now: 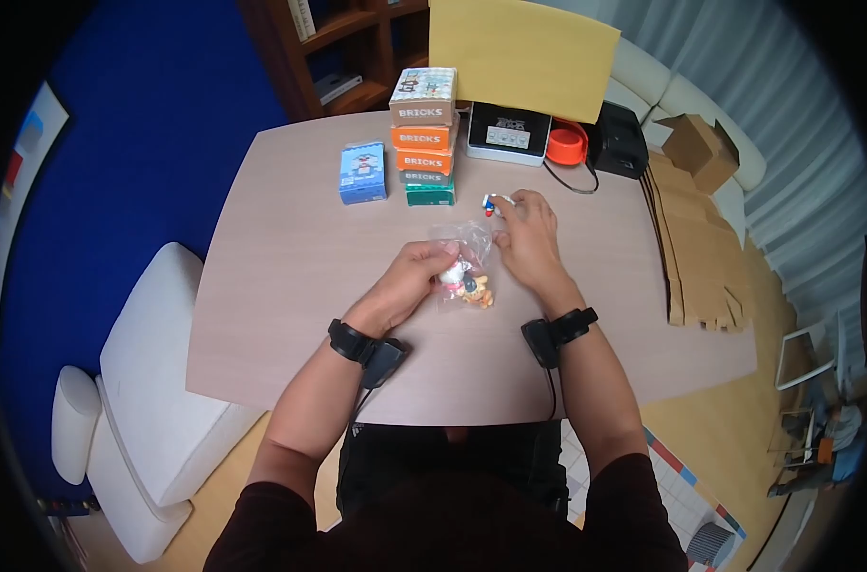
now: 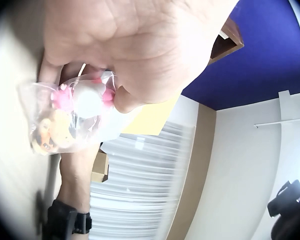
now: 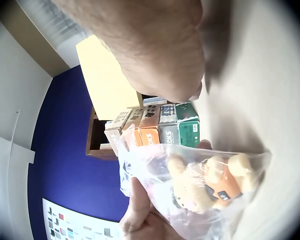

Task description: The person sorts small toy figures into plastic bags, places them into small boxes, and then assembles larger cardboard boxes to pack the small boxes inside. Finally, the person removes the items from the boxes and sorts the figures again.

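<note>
My left hand [image 1: 409, 281] pinches a clear plastic bag [image 1: 469, 234] between thumb and fingers, low over the table. Inside the bag are a white and pink figurine [image 2: 85, 100] and a yellowish animal figurine [image 3: 195, 187] with an orange body. Farther forward, my right hand [image 1: 533, 238] reaches over the tabletop. Its index finger overlaps a small white, blue and red figurine [image 1: 491, 205], while the thumb stands apart from it. In the right wrist view the fingertips of this hand are hidden behind the palm.
A stack of brick boxes [image 1: 424, 138] stands behind the hands, with a blue box [image 1: 363, 173] to its left. Behind are a yellow sheet [image 1: 529, 52], a black and white device [image 1: 508, 133] and a red round object [image 1: 567, 143]. Flattened cardboard [image 1: 691, 248] lies along the right edge.
</note>
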Demonstrator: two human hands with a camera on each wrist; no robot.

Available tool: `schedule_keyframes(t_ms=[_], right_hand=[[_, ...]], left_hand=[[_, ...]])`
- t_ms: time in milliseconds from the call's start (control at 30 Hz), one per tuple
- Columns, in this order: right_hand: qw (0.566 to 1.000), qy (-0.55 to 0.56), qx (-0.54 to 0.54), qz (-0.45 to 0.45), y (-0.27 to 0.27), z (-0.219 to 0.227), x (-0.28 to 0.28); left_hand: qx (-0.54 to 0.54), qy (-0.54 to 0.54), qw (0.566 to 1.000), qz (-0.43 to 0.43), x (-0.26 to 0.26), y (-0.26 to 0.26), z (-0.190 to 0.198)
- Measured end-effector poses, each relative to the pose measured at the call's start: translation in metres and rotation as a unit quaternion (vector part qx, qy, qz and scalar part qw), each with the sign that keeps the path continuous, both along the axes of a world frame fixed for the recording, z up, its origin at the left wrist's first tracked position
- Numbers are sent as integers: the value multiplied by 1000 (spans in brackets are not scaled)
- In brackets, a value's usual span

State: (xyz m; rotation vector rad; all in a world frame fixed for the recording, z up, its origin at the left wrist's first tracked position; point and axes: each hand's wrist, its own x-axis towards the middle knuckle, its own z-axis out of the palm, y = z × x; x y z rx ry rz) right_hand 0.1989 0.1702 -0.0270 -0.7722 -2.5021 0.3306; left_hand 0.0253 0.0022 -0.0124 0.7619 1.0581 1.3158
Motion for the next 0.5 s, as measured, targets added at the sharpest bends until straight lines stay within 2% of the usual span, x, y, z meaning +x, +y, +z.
schedule_keyframes(t_ms=[67, 133, 167, 233, 267, 333, 367, 433, 467, 500], right_hand=[[1000, 13, -23, -8, -1, -1, 0], [996, 43, 58, 41, 0, -8, -2], [997, 43, 57, 40, 2, -10, -3], [998, 19, 32, 58, 2, -11, -5], [998, 19, 31, 58, 2, -11, -5], [994, 57, -91, 18, 1, -9, -5], [994, 57, -92, 18, 2, -11, -6], [996, 85, -2, 34, 2, -14, -6], [996, 85, -2, 33, 2, -14, -5], [998, 51, 38, 29, 1, -13, -4]], left_hand=[[19, -18, 1000, -4, -2, -1, -1], [19, -7, 1000, -1, 0, -1, 2], [17, -7, 1000, -3, 2, -1, 5], [-36, 79, 996, 35, 8, -4, 12], [-36, 79, 996, 35, 8, -4, 12], [-35, 108, 993, 37, 9, -4, 13], [-36, 107, 993, 37, 11, -4, 14], [-24, 88, 994, 60, 15, -5, 17], [-25, 89, 994, 59, 15, -3, 15], [-20, 69, 995, 68, 13, -2, 11]])
